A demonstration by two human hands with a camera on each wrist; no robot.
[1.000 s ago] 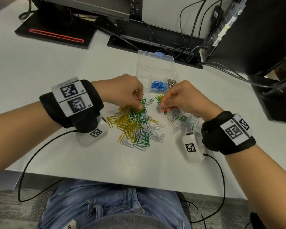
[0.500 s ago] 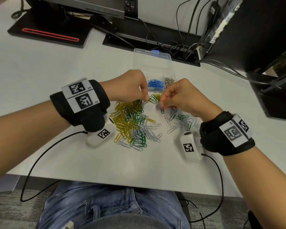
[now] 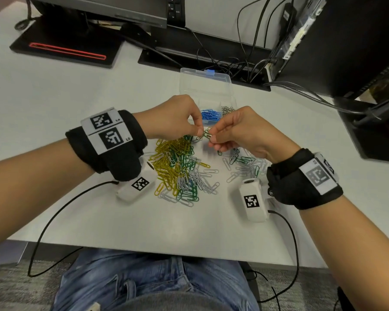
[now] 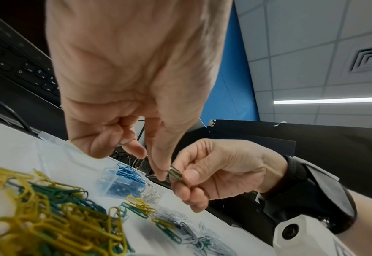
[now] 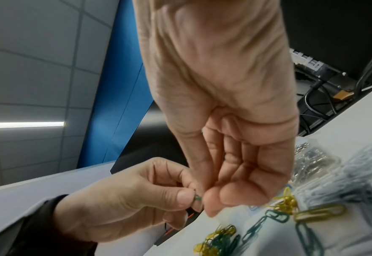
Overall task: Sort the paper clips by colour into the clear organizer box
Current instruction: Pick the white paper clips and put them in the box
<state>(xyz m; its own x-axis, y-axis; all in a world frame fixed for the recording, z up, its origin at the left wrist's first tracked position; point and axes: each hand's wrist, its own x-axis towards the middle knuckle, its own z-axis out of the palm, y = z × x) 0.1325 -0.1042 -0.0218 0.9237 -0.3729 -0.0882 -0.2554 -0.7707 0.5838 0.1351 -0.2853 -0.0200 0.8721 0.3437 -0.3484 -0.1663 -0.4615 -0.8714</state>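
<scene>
We have lifted both hands off the mixed pile of clips (image 3: 180, 169) since a second ago, and now our left hand (image 3: 177, 120) and right hand (image 3: 238, 131) meet in the air above its far edge, each pinching an end of a green paper clip (image 3: 206, 134) between thumb and fingertip. That suggests we are pulling tangled clips apart before dropping green into its compartment. The clear organizer box (image 3: 208, 86) sits open just beyond our hands, blue clips (image 3: 210, 114) in its near-left compartment, silver clips (image 3: 228, 109) to their right.

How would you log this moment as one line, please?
left hand: pinching green clips | right hand: pinching same | organizer box: open, blue clips sorted
</scene>
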